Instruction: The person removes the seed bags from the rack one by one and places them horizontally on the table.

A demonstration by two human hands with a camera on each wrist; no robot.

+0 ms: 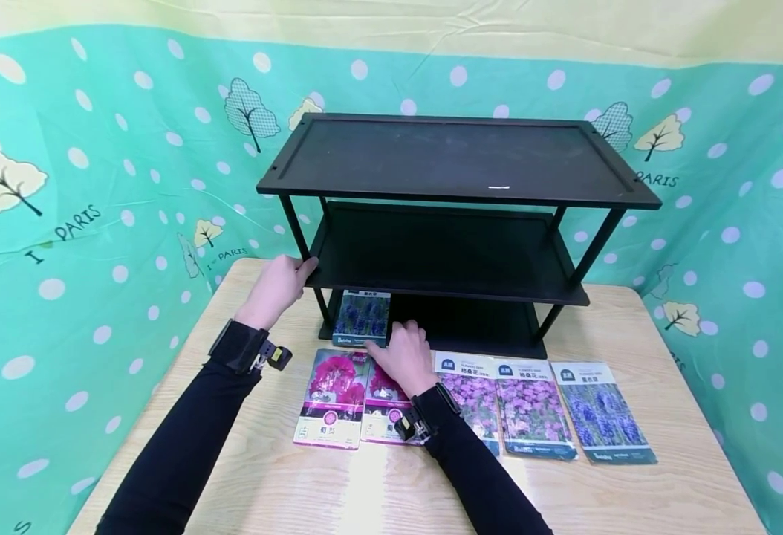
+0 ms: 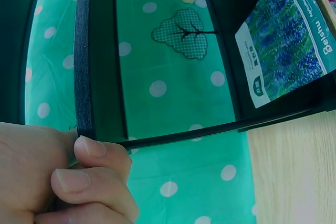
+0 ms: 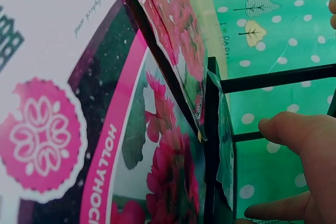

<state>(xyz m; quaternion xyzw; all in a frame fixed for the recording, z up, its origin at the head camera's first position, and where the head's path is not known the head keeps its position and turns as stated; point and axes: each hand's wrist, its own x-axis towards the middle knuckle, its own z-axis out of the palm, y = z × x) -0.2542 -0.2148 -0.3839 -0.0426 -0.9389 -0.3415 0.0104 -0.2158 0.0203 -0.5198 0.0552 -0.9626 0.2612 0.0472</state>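
My left hand [image 1: 275, 288] grips the front left corner of the middle board of a black three-tier shelf [image 1: 455, 160]. In the left wrist view its curled fingers [image 2: 92, 182] lie against the black edge. A lavender seed packet [image 1: 362, 318] with blue flowers lies on the left part of the bottom tier. Beside its right edge is my right hand [image 1: 405, 358], thumb and fingers apart with nothing seen between them; whether it touches the packet I cannot tell. Under that hand lies a hollyhock seed packet [image 1: 381, 416], partly hidden by the wrist. Another hollyhock packet [image 1: 331, 397] lies to its left.
Right of my right arm, two pink-flowered packets [image 1: 475, 394] [image 1: 535, 409] and another lavender packet [image 1: 604, 412] lie in a row on the wooden table [image 1: 284, 483]. A green dotted cloth [image 1: 97, 297] surrounds the table behind and at both sides.
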